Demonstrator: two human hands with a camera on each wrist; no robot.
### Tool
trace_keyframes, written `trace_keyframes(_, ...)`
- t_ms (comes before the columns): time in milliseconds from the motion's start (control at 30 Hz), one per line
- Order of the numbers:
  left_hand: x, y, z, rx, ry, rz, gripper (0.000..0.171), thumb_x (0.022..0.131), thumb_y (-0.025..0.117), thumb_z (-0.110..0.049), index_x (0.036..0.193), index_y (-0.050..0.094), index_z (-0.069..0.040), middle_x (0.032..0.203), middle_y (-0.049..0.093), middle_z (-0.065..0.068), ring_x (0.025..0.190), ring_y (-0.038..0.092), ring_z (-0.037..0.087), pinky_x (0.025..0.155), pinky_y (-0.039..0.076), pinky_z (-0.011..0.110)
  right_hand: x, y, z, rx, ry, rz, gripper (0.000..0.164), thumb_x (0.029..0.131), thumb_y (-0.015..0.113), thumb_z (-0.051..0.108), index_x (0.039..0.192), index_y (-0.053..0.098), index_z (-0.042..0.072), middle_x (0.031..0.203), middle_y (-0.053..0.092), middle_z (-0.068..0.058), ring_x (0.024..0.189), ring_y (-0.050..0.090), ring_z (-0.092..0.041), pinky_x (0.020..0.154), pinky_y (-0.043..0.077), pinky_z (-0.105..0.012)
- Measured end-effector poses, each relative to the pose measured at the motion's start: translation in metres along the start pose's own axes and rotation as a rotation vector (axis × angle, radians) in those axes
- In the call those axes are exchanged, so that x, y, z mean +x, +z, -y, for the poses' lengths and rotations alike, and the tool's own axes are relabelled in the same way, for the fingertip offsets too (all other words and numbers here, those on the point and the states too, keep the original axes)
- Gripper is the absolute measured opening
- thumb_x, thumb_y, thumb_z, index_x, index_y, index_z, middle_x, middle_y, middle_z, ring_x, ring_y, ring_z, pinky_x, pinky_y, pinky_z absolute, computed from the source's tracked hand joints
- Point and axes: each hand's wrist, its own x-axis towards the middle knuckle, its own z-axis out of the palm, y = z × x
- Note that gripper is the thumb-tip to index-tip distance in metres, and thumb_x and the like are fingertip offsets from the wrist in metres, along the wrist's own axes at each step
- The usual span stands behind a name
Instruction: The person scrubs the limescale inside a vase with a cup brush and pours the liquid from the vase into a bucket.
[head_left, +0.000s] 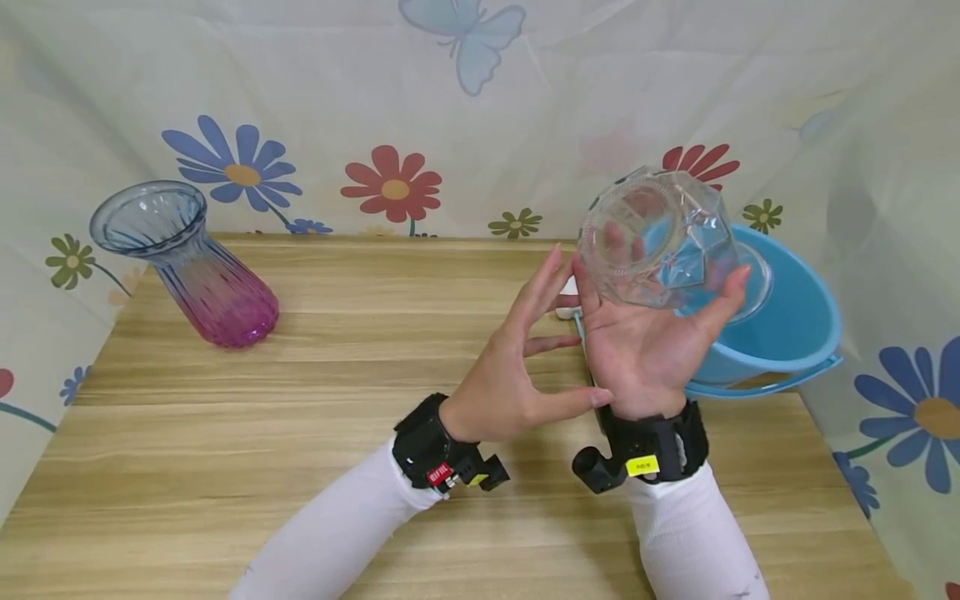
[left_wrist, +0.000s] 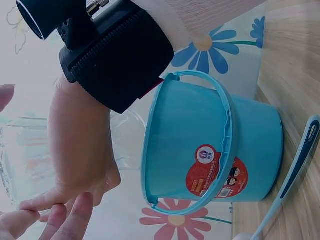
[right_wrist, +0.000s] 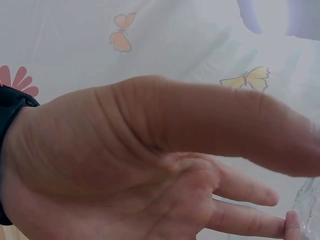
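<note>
A clear faceted glass vase [head_left: 667, 237] lies tilted over my upturned right hand [head_left: 648, 354], its round base toward the head camera. The right thumb bears on its right side, and the fingers show through the glass behind it. Close on the left, my left hand [head_left: 517, 367] has its fingers spread, index fingertip near the vase's base and thumb by the right wrist. In the left wrist view the glass is pale and partly hidden behind the right hand [left_wrist: 82, 140]. Only an edge of it enters the right wrist view, past the right thumb [right_wrist: 200, 120].
Behind the right hand stands a light blue bucket [head_left: 817, 325] with its handle down. A blue-and-white long handle [left_wrist: 295, 167] lies on the wooden table [head_left: 315, 467] near it. At the left is a ribbed blue-to-pink glass vase [head_left: 225, 287]. Floral cloth [head_left: 300, 75] hangs around the table.
</note>
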Motion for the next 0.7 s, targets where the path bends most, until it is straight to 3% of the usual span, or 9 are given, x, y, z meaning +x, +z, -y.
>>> trace_keyframes(200,0.0,-0.002,-0.002,0.015,0.003,-0.013,0.113,0.069,0.077,0.01,0.152,0.001,0.0,0.157,0.016,0.018,0.125,0.04,0.034,0.093,0.051,0.049,0.001,0.0,-0.001,-0.063,-0.008,0.04,0.074,0.086,0.043,0.07,0.145,0.039,0.026,0.144,0.039,-0.015,0.128,0.038,-0.033,0.096,0.047,-0.054)
trace_keyframes(333,-0.003,-0.005,-0.004,0.017,-0.025,-0.022,0.112,0.07,0.075,0.011,0.153,0.002,-0.002,0.157,0.018,0.017,0.125,0.042,0.032,0.096,0.05,0.043,0.001,0.001,-0.004,-0.098,-0.014,0.04,0.078,0.086,0.043,0.069,0.146,0.037,0.02,0.142,0.043,-0.016,0.123,0.042,-0.033,0.095,0.047,-0.056)
trace_keyframes(467,-0.006,-0.009,-0.001,0.011,-0.058,-0.016,0.112,0.072,0.075,0.01,0.154,-0.001,-0.005,0.156,0.018,0.018,0.124,0.045,0.032,0.098,0.048,0.043,0.001,0.001,-0.005,-0.16,-0.031,0.054,0.075,0.088,0.046,0.062,0.146,0.036,0.014,0.146,0.041,-0.016,0.127,0.039,-0.035,0.098,0.043,-0.059)
trace_keyframes(567,-0.011,-0.012,0.005,0.014,-0.11,-0.003,0.115,0.074,0.076,0.007,0.154,-0.004,-0.009,0.157,0.019,0.015,0.124,0.046,0.03,0.098,0.047,0.045,0.003,-0.003,-0.007,-0.3,-0.049,0.081,0.072,0.09,0.049,0.055,0.146,0.036,0.012,0.147,0.039,-0.018,0.131,0.034,-0.038,0.1,0.041,-0.059)
trace_keyframes(700,-0.021,-0.018,0.025,0.047,-0.19,0.017,0.116,0.078,0.078,-0.004,0.154,-0.008,-0.021,0.158,0.017,0.004,0.126,0.044,0.022,0.1,0.047,0.04,0.002,-0.01,-0.01,-0.518,-0.089,0.039,0.078,0.085,0.062,0.053,0.143,0.032,0.01,0.146,0.04,-0.021,0.13,0.036,-0.038,0.099,0.042,-0.058)
